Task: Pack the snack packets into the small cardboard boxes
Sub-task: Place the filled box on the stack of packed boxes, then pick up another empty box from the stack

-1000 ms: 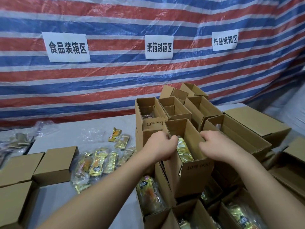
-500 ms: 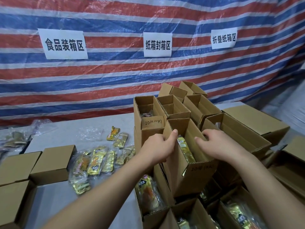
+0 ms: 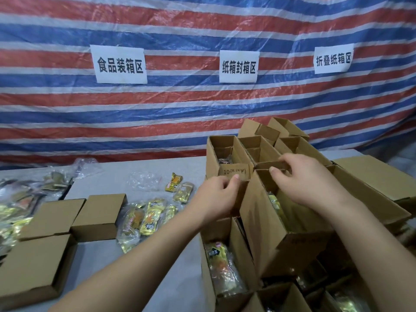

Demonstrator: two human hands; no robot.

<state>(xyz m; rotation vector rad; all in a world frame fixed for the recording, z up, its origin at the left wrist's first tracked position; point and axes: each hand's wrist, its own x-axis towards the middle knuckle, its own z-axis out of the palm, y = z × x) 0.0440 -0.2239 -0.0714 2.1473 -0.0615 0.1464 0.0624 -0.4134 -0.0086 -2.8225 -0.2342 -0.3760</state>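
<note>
Both hands grip an open brown cardboard box (image 3: pixel 265 224), gold packets (image 3: pixel 278 207) inside: left hand (image 3: pixel 217 197) at nine o'clock, right hand (image 3: pixel 308 179) at twelve.

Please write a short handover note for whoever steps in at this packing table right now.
Left hand: pinches the left wall of the open box in hand.
Right hand: grips that box's far rim.
That box stands on the stack and already holds a gold snack packet.
Done: the lower open box holds packets; closed small boxes lie at left.
Left: loose snack packets lie on the table; the back open boxes look mostly unfilled.
</note>
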